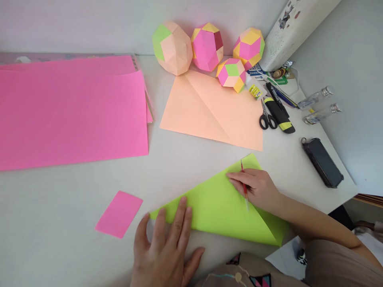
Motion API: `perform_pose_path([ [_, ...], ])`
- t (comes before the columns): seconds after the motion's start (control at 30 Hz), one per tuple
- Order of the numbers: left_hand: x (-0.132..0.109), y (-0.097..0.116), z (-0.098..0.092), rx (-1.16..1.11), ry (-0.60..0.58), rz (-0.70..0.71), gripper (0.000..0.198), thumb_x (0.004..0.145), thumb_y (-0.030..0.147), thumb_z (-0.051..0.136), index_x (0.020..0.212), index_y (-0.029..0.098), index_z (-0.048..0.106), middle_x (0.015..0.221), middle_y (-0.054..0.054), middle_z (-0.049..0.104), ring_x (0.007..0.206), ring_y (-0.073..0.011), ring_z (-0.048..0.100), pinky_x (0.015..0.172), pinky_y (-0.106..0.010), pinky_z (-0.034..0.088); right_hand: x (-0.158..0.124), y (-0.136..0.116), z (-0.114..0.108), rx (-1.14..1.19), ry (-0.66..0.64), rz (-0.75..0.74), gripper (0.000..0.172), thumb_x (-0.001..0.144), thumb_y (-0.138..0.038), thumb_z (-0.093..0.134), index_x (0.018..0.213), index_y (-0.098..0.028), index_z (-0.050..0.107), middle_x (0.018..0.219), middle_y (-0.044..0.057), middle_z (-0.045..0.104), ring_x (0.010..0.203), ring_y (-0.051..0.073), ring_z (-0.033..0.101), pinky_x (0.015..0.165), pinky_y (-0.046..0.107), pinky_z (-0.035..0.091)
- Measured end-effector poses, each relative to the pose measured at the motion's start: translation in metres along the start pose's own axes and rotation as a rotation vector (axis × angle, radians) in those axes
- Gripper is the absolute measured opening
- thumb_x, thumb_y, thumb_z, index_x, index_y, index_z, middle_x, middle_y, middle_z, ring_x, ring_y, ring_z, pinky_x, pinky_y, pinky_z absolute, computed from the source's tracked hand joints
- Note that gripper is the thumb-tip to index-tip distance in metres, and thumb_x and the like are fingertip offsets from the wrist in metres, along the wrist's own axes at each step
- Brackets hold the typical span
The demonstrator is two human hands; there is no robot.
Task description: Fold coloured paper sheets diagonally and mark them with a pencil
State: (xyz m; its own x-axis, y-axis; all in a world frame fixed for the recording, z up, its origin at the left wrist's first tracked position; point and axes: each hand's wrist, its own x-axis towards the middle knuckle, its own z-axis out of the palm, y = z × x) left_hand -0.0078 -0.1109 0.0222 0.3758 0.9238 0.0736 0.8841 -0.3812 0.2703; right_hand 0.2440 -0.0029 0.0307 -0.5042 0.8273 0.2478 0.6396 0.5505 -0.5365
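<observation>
A lime-green sheet of paper (pixel 215 203) lies folded over on the table, its long crease running up to the right. My left hand (pixel 167 243) is open, with spread fingers resting on the left end of the sheet along the fold. Closed around a thin red pen refill (pixel 243 181), my right hand (pixel 259 189) rests on the paper's right part, its fingertips at the folded edge. The refill's metal tip points away from me. Left of my left hand lies a small pink paper diamond (pixel 119 214), apart from the green sheet.
Large pink sheets (pixel 72 115) lie at the left. A peach sheet (pixel 206 111) is behind the green one, with paper polyhedra (pixel 208 48) at the back. Scissors (pixel 267 119), a utility knife (pixel 279 115), a glue bottle (pixel 255 88) and a black case (pixel 322 162) lie rightward.
</observation>
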Motion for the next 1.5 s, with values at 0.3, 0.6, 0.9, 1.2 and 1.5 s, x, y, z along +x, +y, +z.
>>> perform_pose_path([
  [0.3, -0.001, 0.0, 0.0, -0.001, -0.005, -0.004, 0.088, 0.081, 0.059, 0.054, 0.15, 0.018, 0.018, 0.144, -0.011, 0.044, 0.12, -0.041, 0.041, 0.105, -0.068, 0.022, -0.008, 0.001, 0.001, -0.149, -0.094, -0.019, 0.024, 0.088, -0.007, 0.049, 0.101, -0.015, 0.067, 0.053, -0.004, 0.05, 0.049, 0.008, 0.044, 0.05, 0.019, 0.041],
  [0.6, 0.0, 0.001, -0.002, 0.003, -0.018, -0.003, 0.078, 0.081, 0.058, 0.055, 0.144, 0.014, 0.037, 0.144, -0.012, 0.044, 0.117, -0.0421, 0.043, 0.103, -0.068, 0.024, -0.007, -0.003, 0.0, -0.235, -0.104, -0.111, 0.032, 0.082, 0.002, 0.043, 0.102, -0.013, 0.063, 0.057, -0.003, 0.052, 0.051, 0.009, 0.04, 0.049, 0.02, 0.037],
  [0.9, 0.0, 0.0, -0.001, 0.093, -0.016, 0.011, 0.072, 0.081, 0.062, 0.051, 0.131, 0.01, 0.055, 0.141, -0.019, 0.045, 0.119, -0.042, 0.044, 0.104, -0.063, 0.027, -0.005, -0.004, 0.001, -0.249, -0.11, -0.132, 0.031, 0.083, 0.002, 0.043, 0.1, -0.014, 0.063, 0.056, -0.004, 0.054, 0.049, 0.009, 0.041, 0.049, 0.021, 0.04],
  [1.2, 0.001, 0.0, -0.005, 0.26, -0.059, 0.06, 0.078, 0.083, 0.068, 0.043, 0.135, 0.01, 0.048, 0.138, -0.024, 0.046, 0.123, -0.0397, 0.042, 0.104, -0.058, 0.027, -0.006, 0.004, 0.005, -0.314, -0.021, -0.19, 0.022, 0.086, -0.007, 0.049, 0.099, -0.013, 0.065, 0.054, -0.004, 0.044, 0.048, 0.01, 0.04, 0.048, 0.024, 0.038],
  [1.5, 0.0, -0.001, -0.008, 0.287, -0.056, 0.07, 0.076, 0.086, 0.065, 0.038, 0.134, 0.008, 0.048, 0.134, -0.025, 0.049, 0.122, -0.0391, 0.044, 0.101, -0.058, 0.028, -0.003, 0.006, 0.004, -0.274, -0.016, -0.221, 0.026, 0.084, -0.003, 0.049, 0.101, -0.015, 0.064, 0.055, -0.004, 0.046, 0.048, 0.009, 0.039, 0.048, 0.023, 0.038],
])
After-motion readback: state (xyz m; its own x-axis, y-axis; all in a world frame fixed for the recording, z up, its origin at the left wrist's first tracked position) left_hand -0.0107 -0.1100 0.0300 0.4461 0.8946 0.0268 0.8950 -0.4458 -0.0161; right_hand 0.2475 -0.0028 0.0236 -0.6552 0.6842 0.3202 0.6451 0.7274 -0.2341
